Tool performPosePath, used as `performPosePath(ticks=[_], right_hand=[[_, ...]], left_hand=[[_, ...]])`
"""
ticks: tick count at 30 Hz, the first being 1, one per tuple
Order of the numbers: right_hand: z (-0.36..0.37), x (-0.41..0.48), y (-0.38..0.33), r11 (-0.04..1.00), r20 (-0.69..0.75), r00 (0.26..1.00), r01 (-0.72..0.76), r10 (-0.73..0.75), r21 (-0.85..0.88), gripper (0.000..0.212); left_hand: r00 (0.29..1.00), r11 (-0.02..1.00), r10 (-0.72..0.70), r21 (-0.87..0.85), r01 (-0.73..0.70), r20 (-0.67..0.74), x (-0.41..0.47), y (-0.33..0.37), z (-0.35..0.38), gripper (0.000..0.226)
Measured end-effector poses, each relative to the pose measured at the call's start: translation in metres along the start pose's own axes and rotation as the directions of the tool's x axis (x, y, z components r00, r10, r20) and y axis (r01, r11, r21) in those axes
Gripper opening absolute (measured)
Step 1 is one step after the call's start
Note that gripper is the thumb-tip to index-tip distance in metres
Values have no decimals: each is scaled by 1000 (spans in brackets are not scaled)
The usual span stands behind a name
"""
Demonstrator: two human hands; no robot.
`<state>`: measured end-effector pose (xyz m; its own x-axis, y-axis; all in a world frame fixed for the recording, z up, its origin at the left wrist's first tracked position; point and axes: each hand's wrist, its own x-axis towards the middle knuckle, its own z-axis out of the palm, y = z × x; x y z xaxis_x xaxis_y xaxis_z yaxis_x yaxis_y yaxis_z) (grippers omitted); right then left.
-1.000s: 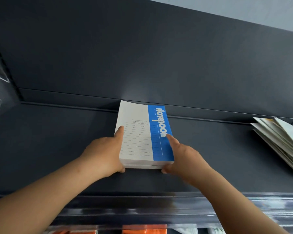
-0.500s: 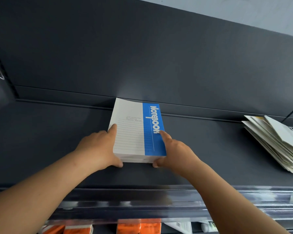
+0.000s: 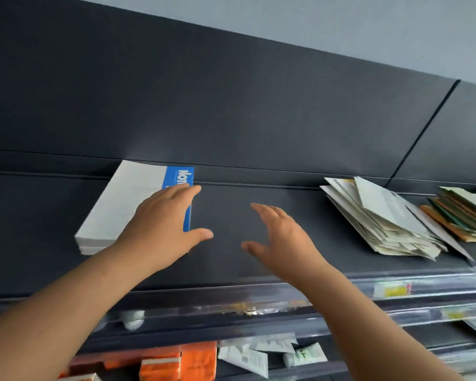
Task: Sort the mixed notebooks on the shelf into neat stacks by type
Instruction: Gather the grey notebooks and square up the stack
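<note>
blue-and-white notebook stack (image 3: 121,204) sits squared up at the shelf's (image 3: 33,215) back edge, left side. left hand (image 3: 162,229) spread loose over its blue strip, right hand (image 3: 283,243) also loose, gripping nothing, over bare shelf. messy pale notebook pile (image 3: 382,218) and a brown-green pile (image 3: 462,215) toward the right end

matt dark shelf (image 3: 259,259), paper notebooks (image 3: 127,204) (glossy blue cover), clear plastic rail (image 3: 423,287)

notebook stack (image 3: 129,204) is white with faint lines and a blue strip, dark grey shelf (image 3: 259,237), messy whitish pile (image 3: 379,215) right, orange boxes (image 3: 176,361) near.
</note>
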<state>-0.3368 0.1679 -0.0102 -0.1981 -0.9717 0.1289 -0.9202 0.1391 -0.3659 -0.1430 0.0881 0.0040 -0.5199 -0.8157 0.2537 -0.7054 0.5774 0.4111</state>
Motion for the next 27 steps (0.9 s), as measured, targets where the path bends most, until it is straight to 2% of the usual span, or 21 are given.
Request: performPosePath(ticks=[9,14,23,27], right_hand=[[-80,-89,121,992,-135,983,-126,126,3,67],[-110,-122,176,978,-197,958,-204,208,43,61],[-131,-119,251,923,-203,902,-363,382,124,56],[-137,-96,281,892,-191,873,-430,450,137,55]], left_hand=[[992,978,126,-167,-121,17,8,157,60,69],[991,959,122,-262,-104,52,18,223,90,61],[987,956,121,-278,-89,101,84,286,134,58],[990,960,92,-275,-60,104,124,299,151,47]])
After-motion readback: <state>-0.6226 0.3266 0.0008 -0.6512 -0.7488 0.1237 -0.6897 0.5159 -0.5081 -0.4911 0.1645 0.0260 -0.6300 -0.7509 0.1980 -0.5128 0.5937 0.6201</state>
